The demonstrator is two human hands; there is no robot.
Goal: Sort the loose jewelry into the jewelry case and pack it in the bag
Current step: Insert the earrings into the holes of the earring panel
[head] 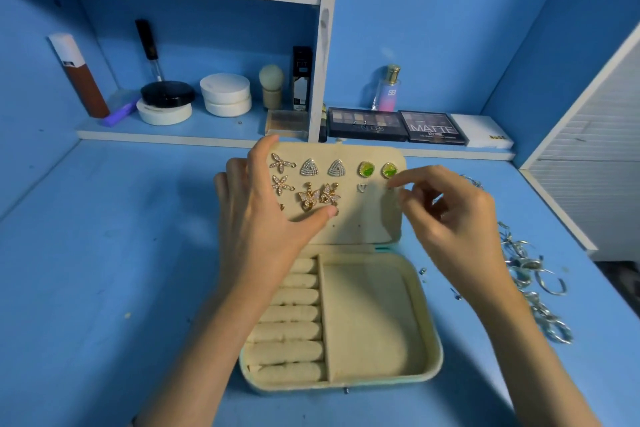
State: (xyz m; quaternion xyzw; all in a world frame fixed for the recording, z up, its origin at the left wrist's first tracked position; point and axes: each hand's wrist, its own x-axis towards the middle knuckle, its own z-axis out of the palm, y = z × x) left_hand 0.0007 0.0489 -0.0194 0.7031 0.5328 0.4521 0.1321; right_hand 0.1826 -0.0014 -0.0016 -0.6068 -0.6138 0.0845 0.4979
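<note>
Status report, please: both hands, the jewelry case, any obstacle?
Left hand flat on the jewelry case lid. Right hand pinching at lid's right edge; held item too small to tell. Silver jewelry loose on table, right. Nothing blocking.

Open cream case (370, 315), earrings (335, 168) on lid (360, 225); silver jewelry (533, 274) rt.

We see a left hand (263, 215) over the left side of the jewelry case (431, 322) and a right hand (453, 218) at its right side. Both are bare, with bare forearms running back past the case's near corners. The nails we can make out look short and plain. Left of the case's near left corner, a thin dark sliver sits against the left forearm; we cannot tell whether it is sleeve or band.
</note>
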